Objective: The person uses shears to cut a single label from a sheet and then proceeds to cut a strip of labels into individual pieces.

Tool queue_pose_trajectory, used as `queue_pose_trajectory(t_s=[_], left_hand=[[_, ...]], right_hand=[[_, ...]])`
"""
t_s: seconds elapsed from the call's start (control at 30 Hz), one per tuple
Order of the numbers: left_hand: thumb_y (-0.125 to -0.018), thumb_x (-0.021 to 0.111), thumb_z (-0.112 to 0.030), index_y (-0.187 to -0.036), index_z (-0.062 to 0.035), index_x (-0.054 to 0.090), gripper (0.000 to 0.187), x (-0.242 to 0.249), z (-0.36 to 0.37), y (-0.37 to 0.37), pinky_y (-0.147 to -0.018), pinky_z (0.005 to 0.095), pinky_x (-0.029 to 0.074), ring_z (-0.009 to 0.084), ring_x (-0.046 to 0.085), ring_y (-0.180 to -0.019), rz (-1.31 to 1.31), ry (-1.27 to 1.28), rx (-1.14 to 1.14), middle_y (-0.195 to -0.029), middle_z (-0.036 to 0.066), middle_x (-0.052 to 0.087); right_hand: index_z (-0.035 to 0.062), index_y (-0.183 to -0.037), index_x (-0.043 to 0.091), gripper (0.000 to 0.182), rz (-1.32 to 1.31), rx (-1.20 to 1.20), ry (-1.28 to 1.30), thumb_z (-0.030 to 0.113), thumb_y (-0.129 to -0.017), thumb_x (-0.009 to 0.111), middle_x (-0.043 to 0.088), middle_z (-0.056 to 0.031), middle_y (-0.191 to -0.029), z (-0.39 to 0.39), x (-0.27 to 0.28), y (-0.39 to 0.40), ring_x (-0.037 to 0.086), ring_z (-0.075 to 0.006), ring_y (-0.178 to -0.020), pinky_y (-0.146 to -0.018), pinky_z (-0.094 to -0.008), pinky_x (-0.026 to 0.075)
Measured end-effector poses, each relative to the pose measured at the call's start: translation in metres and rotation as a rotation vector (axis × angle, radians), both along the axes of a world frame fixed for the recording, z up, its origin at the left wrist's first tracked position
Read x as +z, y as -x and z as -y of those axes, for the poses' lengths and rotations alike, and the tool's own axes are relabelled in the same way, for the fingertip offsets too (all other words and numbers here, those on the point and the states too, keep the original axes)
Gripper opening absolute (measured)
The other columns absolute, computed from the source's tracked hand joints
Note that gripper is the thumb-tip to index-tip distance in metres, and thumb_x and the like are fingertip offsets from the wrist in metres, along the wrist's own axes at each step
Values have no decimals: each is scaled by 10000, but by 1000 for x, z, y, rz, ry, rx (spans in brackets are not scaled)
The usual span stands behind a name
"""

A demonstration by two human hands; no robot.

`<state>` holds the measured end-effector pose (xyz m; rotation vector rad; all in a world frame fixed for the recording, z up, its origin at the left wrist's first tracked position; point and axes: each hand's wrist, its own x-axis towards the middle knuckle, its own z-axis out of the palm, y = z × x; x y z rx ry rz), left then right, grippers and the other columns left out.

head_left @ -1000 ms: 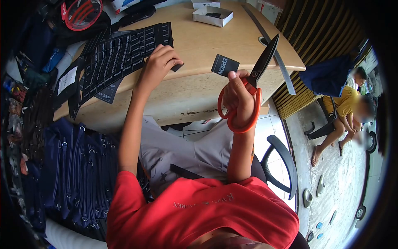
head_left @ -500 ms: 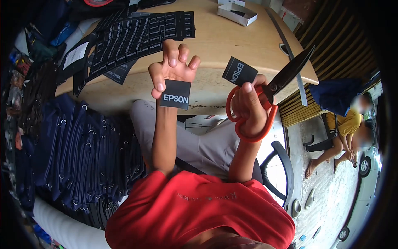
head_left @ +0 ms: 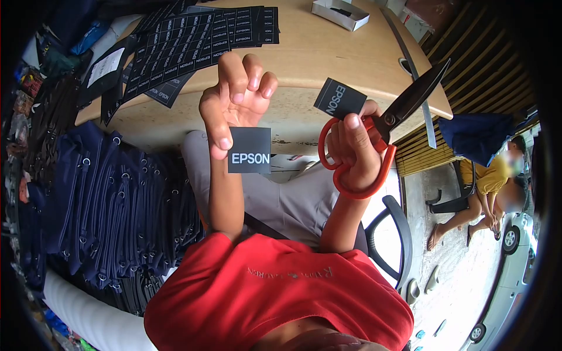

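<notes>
Two hands show, with two black labels: one (head_left: 250,143) in the left hand (head_left: 234,96), one (head_left: 341,98) in the right hand (head_left: 354,152). The right hand also has one pair of scissors (head_left: 389,119). Beyond both hands, one worktop (head_left: 328,55) carries one box (head_left: 351,23), one ruler (head_left: 414,70) and several overlapping sheets (head_left: 181,50), exact number unclear. Left of the left hand, navy straps (head_left: 117,205), too many to count.

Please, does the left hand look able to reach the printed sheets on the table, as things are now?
Probably yes: the left hand is close to the printed sheets, and I see nothing blocking the way. However, it pinches an EPSON label, so it is not fully free to grasp.
</notes>
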<state>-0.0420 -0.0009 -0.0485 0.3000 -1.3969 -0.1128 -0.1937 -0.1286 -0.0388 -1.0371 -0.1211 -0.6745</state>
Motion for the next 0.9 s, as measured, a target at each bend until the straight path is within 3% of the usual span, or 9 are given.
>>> queue_pose_trajectory(t_s=[0.07, 0.17, 0.23, 0.33, 0.63, 0.7, 0.73, 0.8, 0.9], left_hand=[[-693, 788, -468, -650, -275, 581, 287, 6, 5, -9, -777, 326, 344, 171, 353, -922, 37, 5, 95, -936, -31, 362], [-732, 769, -242, -696, -142, 634, 171, 21, 21, -30, -657, 303, 391, 156, 431, -759, -22, -355, 861, -768, -16, 486], [-742, 745, -189, -741, -111, 664, 113, 22, 47, -73, -649, 315, 408, 174, 473, -755, 489, -326, 1552, -743, 9, 532], [-783, 690, -184, -825, -84, 677, 108, 11, 62, -88, -683, 342, 434, 237, 530, -778, 754, -555, 1685, -846, 26, 566], [-940, 545, -338, -1044, -92, 667, 293, 15, 47, -50, -785, 367, 466, 237, 581, -918, 713, -865, 1499, -918, 79, 599], [-951, 540, -373, -1068, -65, 641, 344, 33, 41, -24, -744, 314, 455, 181, 571, -828, 192, -875, 991, -894, 68, 609], [-951, 540, -373, -1068, -65, 641, 344, 40, 35, -16, -744, 314, 455, 181, 571, -828, 198, -890, 982, -894, 68, 609], [-941, 514, -495, -1031, 1, 620, 515, 47, 25, -2, -730, 288, 429, 118, 507, -831, 228, -1048, 230, -929, 36, 594], [-930, 601, -381, -983, 9, 629, 395, 45, 16, 14, -662, 220, 419, 58, 505, -744, 296, -1286, 194, -819, 2, 584]], right_hand=[[11, -896, 487, 117, 16, 22, -5, 66, -902, 590, 444, -1, -516, 2, -2, 0, 354, -62, -379, -361, -227, 292], [10, -903, 489, 121, 34, 53, -41, 78, -901, 590, 445, 2, -523, 4, -2, 2, 360, -64, -387, -367, -229, 293], [10, -904, 492, 128, 31, 56, -83, 87, -901, 594, 451, 2, -526, 2, 1, 2, 370, -67, -389, -368, -232, 295], [10, -898, 492, 137, 20, 30, -58, 87, -896, 605, 456, 2, -525, 3, -1, 2, 376, -64, -387, -367, -227, 290], [17, -874, 498, 139, 17, 90, -41, 57, -874, 632, 448, 9, -519, 25, -3, 7, 363, -52, -385, -366, -218, 265], [17, -864, 500, 148, -72, 160, -5, 67, -871, 639, 445, 9, -521, 29, -4, 9, 362, -50, -389, -367, -219, 259], [16, -861, 503, 167, -162, 189, 31, 83, -864, 655, 442, 13, -523, 33, -4, 11, 364, -49, -395, -371, -218, 256], [16, -861, 505, 194, -271, 211, 99, 115, -861, 671, 437, 21, -523, 37, -3, 10, 361, -52, -396, -377, -221, 258], [16, -857, 506, 212, -305, 176, 133, 160, -879, 661, 431, 23, -511, 37, -3, 8, 359, -53, -389, -375, -223, 262]])
